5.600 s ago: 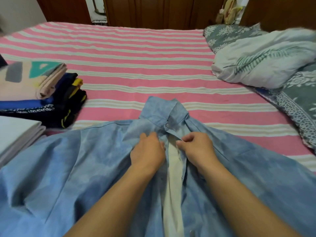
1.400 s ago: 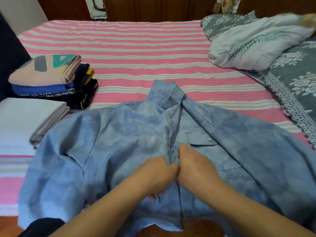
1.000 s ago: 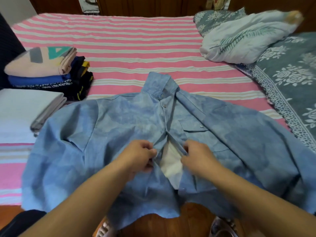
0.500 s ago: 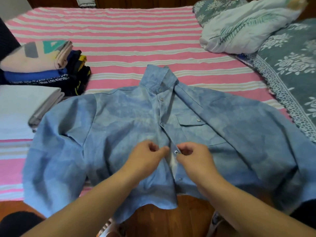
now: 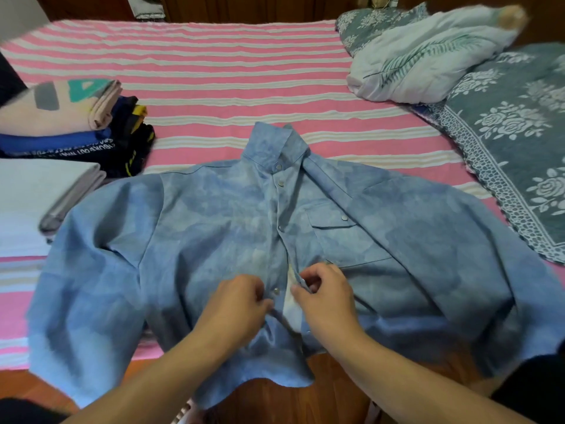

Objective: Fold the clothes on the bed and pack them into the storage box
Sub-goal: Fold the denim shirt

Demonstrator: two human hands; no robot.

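A blue snap-button shirt lies front-up across a pink-striped bed, hem hanging past the edge, as the left hand and right hand each pinch one placket edge, fingertips hidden in fabric.

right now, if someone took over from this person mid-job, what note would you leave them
Left hand pinches the shirt's left front edge; right hand pinches the right edge.
Blue shirt lies face up on the striped bed, hem hanging over the near edge. Upper snaps are closed; the lower placket is open.
Folded clothes are stacked at the far left.
Left: finish the snaps, fold the shirt, pack everything. No storage box is in view.
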